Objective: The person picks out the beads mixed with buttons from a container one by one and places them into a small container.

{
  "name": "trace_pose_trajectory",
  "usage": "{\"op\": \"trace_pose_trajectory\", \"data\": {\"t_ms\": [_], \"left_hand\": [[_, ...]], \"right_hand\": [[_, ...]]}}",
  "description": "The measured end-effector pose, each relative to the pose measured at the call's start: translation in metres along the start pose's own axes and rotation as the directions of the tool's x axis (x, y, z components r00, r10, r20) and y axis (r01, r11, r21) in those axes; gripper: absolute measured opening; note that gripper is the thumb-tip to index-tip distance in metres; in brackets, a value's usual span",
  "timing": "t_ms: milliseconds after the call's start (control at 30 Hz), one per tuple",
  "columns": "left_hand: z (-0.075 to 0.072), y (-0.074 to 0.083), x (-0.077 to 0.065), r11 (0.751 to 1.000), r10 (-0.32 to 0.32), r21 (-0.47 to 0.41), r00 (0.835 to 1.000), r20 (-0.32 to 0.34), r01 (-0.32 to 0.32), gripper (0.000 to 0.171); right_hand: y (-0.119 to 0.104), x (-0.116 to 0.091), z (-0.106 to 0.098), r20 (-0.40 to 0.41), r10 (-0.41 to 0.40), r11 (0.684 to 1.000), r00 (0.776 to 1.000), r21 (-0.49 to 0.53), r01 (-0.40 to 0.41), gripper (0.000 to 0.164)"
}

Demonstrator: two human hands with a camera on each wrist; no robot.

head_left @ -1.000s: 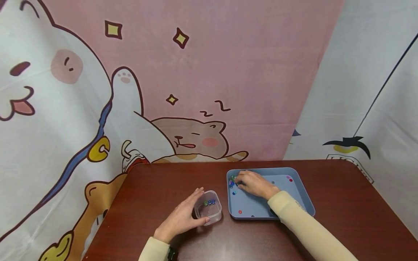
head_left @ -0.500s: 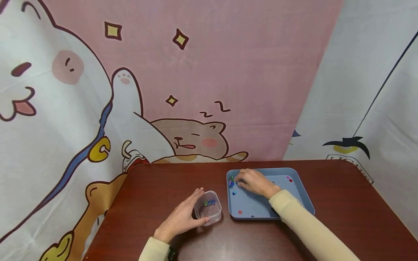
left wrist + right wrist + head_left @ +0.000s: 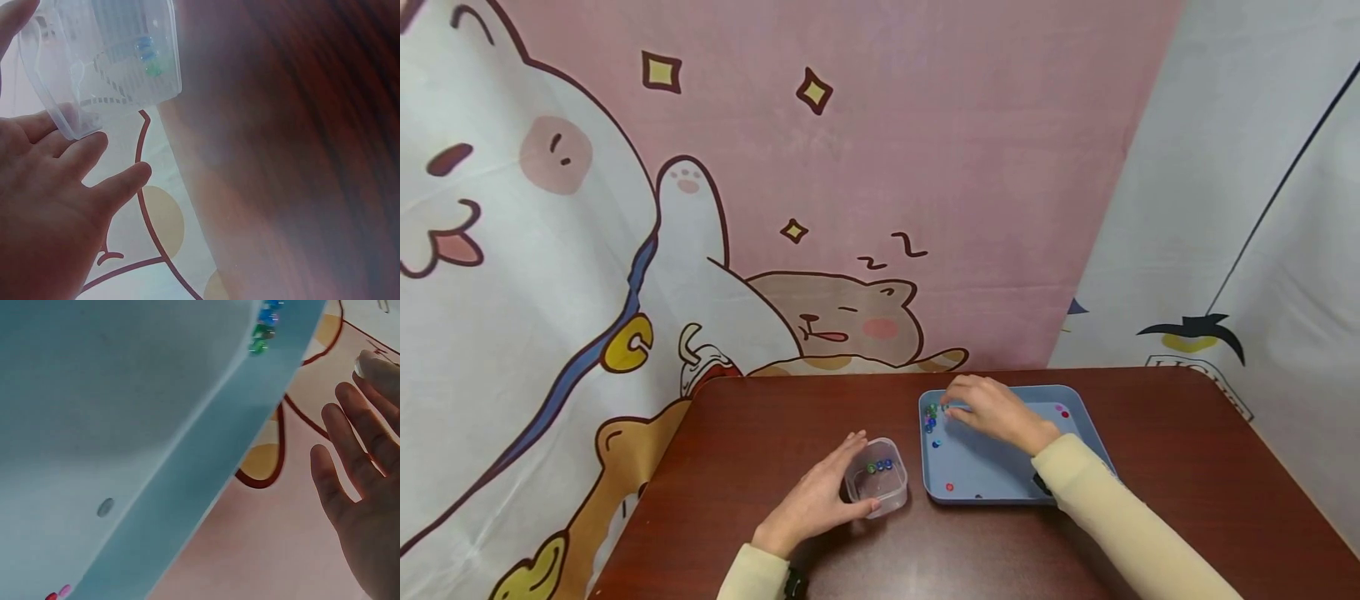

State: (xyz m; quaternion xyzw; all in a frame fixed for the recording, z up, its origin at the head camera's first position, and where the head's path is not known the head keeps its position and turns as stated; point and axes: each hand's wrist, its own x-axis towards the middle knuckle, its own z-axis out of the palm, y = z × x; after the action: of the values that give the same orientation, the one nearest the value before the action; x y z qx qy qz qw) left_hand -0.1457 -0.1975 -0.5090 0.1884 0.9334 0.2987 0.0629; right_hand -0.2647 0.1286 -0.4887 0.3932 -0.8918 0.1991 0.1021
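My left hand [image 3: 820,492] holds a clear plastic container [image 3: 891,492] upright on the table, thumb at the near side and fingers along the far left. Several blue and green beads [image 3: 881,466] lie in it. My right hand [image 3: 992,408] is over the far left part of the blue tray [image 3: 985,475], thumb and index finger together at a small pale bead [image 3: 358,367]. In the right wrist view its other fingers are extended. Several blue and green beads [image 3: 931,419] cluster along the tray's left wall, just beside the fingertips.
Red beads [image 3: 950,487] and pink ones [image 3: 1058,408] lie scattered in the tray, along with a grey one [image 3: 105,507]. The brown table [image 3: 760,417] ends at a printed cloth [image 3: 985,208] behind.
My right hand has lifted a little from the tray floor, its thumb and index finger together at a pale bead. The left hand and container stay in place.
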Motion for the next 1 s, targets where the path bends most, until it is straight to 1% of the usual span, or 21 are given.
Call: {"op": "trace_pose_trajectory", "data": {"t_ms": [200,400,533,667,1000], "left_hand": [[0.000,-0.001,0.000,1.000,0.003,-0.001,1.000,0.004,-0.003,0.096],[0.000,-0.001,0.000,1.000,0.003,0.007,1.000,0.001,-0.003,0.095],[0.000,-0.001,0.000,1.000,0.002,0.004,1.000,0.002,-0.002,0.096],[0.000,0.000,0.000,1.000,0.001,-0.003,1.000,0.006,-0.001,0.096],[-0.001,0.000,0.000,1.000,0.011,-0.004,1.000,-0.001,-0.011,0.094]], "right_hand": [[-0.011,-0.004,-0.010,-0.031,-0.003,1.000,1.000,0.013,0.004,0.018],[-0.025,-0.011,-0.018,-0.083,-0.019,0.999,0.996,0.035,0.022,0.018],[-0.035,-0.015,-0.018,-0.117,-0.027,0.999,0.993,0.031,0.030,0.020],[-0.045,-0.018,-0.016,-0.158,-0.058,0.997,0.986,0.031,0.063,0.020],[-0.069,-0.021,-0.007,-0.249,-0.129,0.990,0.960,0.025,0.139,0.021]]}}
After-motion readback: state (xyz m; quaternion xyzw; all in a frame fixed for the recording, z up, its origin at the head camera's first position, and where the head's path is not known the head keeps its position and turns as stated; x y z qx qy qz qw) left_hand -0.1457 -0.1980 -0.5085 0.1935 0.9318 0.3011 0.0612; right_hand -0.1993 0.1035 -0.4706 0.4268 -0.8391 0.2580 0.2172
